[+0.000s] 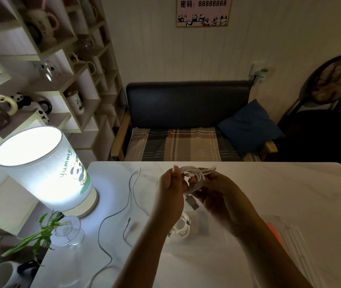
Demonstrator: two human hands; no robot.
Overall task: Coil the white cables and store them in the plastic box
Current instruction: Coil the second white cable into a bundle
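Above the tabletop [248,194] both hands, left [170,189] and right [217,194], grip a nearly coiled cable [195,177]; another coil [181,226] seems boxed, one loose cable [133,183] remains

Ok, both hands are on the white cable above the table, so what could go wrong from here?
1. The coiled cable has a USB plug dangling free between the left hand and right hand; the coil may spring open.
2. A loose cable lies beside the lit lamp and glass vase; snagging it could tip them.

lamp [47,169] left on table [269,194], plastic box [186,227] below hands, sofa [186,121] behind table
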